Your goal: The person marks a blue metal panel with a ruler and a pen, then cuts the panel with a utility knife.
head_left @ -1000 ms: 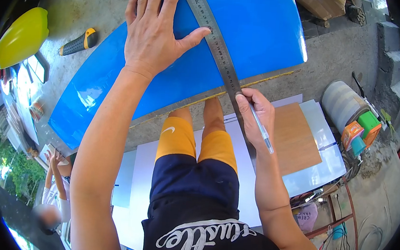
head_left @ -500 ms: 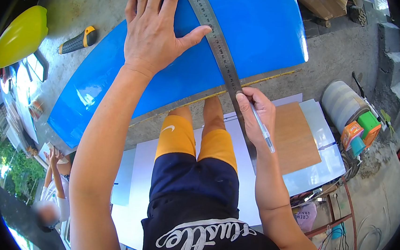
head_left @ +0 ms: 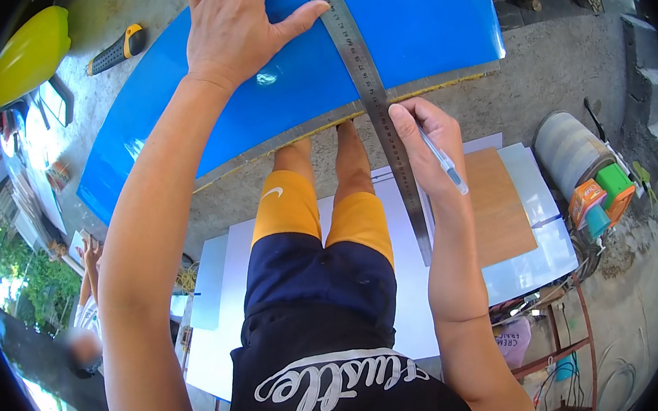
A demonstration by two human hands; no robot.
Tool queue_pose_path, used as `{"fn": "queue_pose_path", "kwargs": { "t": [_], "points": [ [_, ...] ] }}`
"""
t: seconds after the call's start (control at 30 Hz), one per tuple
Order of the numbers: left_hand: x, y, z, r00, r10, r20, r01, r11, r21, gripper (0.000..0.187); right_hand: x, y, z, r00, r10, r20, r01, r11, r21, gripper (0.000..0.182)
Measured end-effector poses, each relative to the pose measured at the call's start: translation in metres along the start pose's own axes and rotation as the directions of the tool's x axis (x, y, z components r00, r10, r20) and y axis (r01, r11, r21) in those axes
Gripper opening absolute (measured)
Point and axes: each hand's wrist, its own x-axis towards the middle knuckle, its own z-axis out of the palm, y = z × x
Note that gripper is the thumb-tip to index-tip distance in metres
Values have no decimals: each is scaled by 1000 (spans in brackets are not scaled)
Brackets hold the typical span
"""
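Note:
A long metal ruler [head_left: 369, 89] lies slantwise across a glossy blue sheet [head_left: 428, 28], its lower end reaching past the sheet's near edge. My left hand [head_left: 231, 24] rests spread on the blue sheet, the thumb tip at the ruler's left side; its other fingertips are cut off by the top of the view. My right hand [head_left: 432, 140] is closed round a clear pen [head_left: 444, 162], beside the ruler near the sheet's edge. The pen's writing tip is hidden by the fingers.
A cutter knife [head_left: 117, 50] and a yellow-green curved piece [head_left: 30, 58] lie at the left. White sheets [head_left: 217, 351] and a brown board [head_left: 495, 207] are below. A striped roll [head_left: 571, 151] stands at right. Another person's hands [head_left: 91, 252] show at lower left.
Both hands and the ruler appear higher in the view and a little to the left. My right hand still holds the pen, near the sheet's edge.

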Motion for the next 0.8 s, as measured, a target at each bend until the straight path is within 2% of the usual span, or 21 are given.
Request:
{"fn": "queue_pose_path", "kwargs": {
  "t": [0.07,0.27,0.5,0.7,0.8],
  "points": [
    [0,0,1,1000,5,8,-5,1000,0,95,1,-2,-4,1000,1,6,-2,1000,19,29],
    [0,-23,33,976,155,-152,-150,988,44,91,-3,3,0,1000,-16,-10,16,997,79,25],
    [-1,-25,35,979,160,-127,-153,986,61,90,-5,6,5,996,-73,-45,77,992,101,23],
    [-2,-24,34,981,150,-126,-144,988,51,90,-7,1,0,999,-39,-36,41,998,42,24],
    [-1,-21,31,982,137,-128,-132,990,47,91,-18,-12,-15,978,-187,-87,182,981,-64,28]
  ]
}}
